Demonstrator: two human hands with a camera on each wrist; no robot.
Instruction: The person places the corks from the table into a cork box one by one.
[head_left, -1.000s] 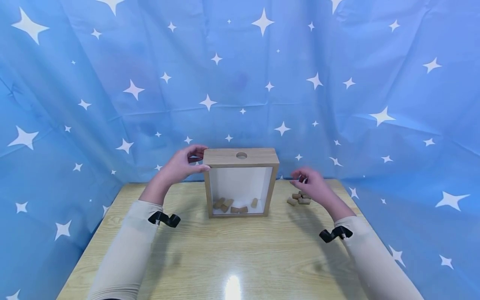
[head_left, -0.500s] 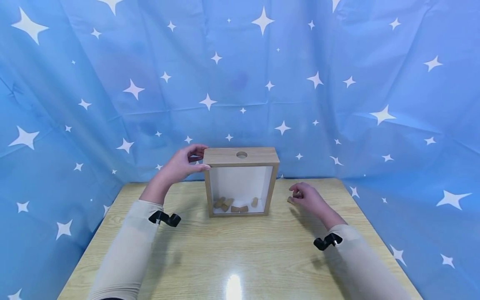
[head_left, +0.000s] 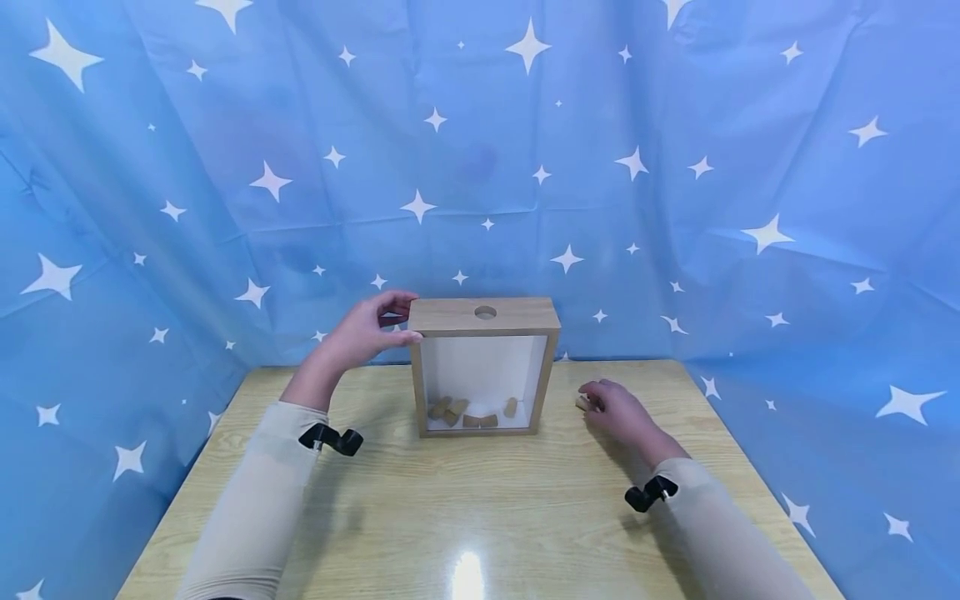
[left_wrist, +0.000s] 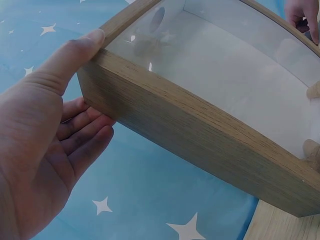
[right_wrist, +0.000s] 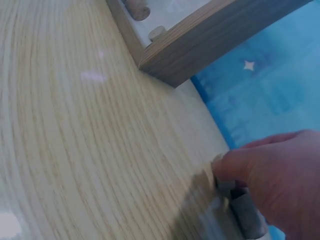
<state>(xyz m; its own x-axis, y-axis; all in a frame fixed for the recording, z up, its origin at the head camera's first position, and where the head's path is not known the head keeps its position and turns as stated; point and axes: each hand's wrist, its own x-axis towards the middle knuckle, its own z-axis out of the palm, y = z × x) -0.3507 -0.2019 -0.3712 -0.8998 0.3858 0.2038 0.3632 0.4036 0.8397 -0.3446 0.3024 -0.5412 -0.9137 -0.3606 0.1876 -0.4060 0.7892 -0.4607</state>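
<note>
Starry blue cloth (head_left: 480, 171) behind; left hand (head_left: 363, 332) grips wooden box (head_left: 483, 367), right hand (head_left: 618, 412) pinches cork (head_left: 582, 402).

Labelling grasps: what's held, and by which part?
Left hand: box, by its top-left corner, thumb in front, fingers behind. Right hand: at the corks; whether it pinches one can't be told.

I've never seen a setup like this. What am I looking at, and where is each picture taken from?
There's no machine here, just a person working bare-handed. The wide picture is taken from the head, looking down; the two close ones from the wrists. On the table stands a wooden box with a clear front, a round hole on top and cork-like pieces inside. The left hand holds its upper corner. The right hand is at similar loose pieces beside it; whether it pinches one is unclear.
</note>
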